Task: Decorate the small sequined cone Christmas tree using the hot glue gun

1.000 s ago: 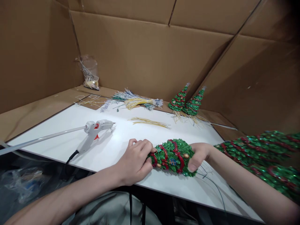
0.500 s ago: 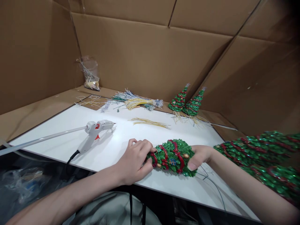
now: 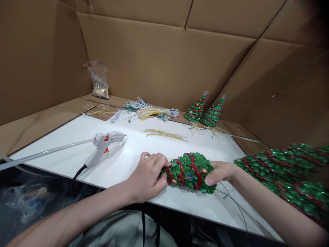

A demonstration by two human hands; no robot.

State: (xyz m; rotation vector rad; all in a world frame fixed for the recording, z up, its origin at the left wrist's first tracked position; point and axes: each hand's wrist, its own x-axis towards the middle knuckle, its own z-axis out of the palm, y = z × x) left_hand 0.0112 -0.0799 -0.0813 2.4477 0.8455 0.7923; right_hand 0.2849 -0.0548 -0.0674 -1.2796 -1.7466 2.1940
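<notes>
A small green decorative Christmas tree (image 3: 189,173) with red garlands and gold balls lies on its side over the front of the white board (image 3: 120,161). My left hand (image 3: 151,176) is closed around its narrow end, which the fingers hide. At the wide base my right hand (image 3: 218,173) grips it, thumb on the near side and the other fingers out of sight behind. Thin green wires (image 3: 238,206) trail from the base toward the board's front edge.
Left on the board stands a glue gun (image 3: 102,145) with a long glue stick. Yellow wires (image 3: 166,134) lie mid-board, wire bundles (image 3: 154,111) behind. Two trees (image 3: 212,113) stand at the back; larger trees (image 3: 285,161) lie right. A plastic bag (image 3: 99,82) leans against cardboard walls (image 3: 144,58).
The right thumb has shifted very slightly on the tree's base. Both hands keep their hold, and everything else looks the same.
</notes>
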